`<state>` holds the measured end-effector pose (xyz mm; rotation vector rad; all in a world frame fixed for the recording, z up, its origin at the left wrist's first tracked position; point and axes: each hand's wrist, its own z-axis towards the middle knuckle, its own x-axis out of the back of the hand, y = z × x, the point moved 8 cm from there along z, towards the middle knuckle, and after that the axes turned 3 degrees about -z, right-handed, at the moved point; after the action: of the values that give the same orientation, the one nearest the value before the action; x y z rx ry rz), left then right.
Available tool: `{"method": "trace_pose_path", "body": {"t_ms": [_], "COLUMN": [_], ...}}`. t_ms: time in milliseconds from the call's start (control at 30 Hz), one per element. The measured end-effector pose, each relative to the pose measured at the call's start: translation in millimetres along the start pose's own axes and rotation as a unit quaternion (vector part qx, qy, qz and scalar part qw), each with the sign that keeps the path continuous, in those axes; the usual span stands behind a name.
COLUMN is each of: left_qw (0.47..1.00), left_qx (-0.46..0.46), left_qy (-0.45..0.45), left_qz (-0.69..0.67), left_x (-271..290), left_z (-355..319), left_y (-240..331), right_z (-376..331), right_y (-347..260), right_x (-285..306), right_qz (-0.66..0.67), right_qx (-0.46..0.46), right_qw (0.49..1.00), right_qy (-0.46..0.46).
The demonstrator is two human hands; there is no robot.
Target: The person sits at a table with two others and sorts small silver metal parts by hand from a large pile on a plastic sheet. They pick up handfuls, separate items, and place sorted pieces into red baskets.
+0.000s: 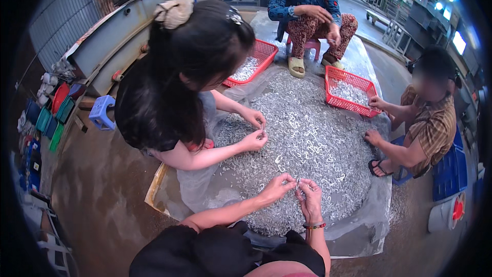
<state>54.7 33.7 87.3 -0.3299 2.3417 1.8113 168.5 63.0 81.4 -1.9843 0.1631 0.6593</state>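
Observation:
My left hand and my right hand meet fingertip to fingertip above the near part of a wide heap. Both are closed in a pinch around a small silvery metal piece, whose exact shape is mostly hidden by my fingers. Beneath them spreads the heap of small metal pieces, many bent like hooks or curls. It lies on clear plastic sheeting. A bead bracelet circles my right wrist.
A co-worker's hands pinch something small at the left. Another person's hands are at the right. A third person sits on a red stool beyond. Red baskets hold more pieces. A blue stool stands left.

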Motion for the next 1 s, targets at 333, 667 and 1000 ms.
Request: {"method": "trace_pose_path", "body": {"t_ms": [333,667,1000], "left_qw": [0.944,0.949,0.933], "left_qx": [-0.266,-0.202,-0.277], "left_qy": [0.158,0.022,0.061], "left_qz": [0.117,0.241,0.223], "left_x": [5,-17,-17], "left_z": [-51,-44,-49], "left_y": [70,41,64], "right_z": [-56,-62,-52], "right_y": [-62,-25,-18], "right_x": [-63,-10,-15], "right_qz": [-0.273,-0.079,-0.081], "right_qx": [0.172,0.12,0.06], "right_qw": [0.946,0.986,0.995], "right_qy": [0.02,0.08,0.024]}}
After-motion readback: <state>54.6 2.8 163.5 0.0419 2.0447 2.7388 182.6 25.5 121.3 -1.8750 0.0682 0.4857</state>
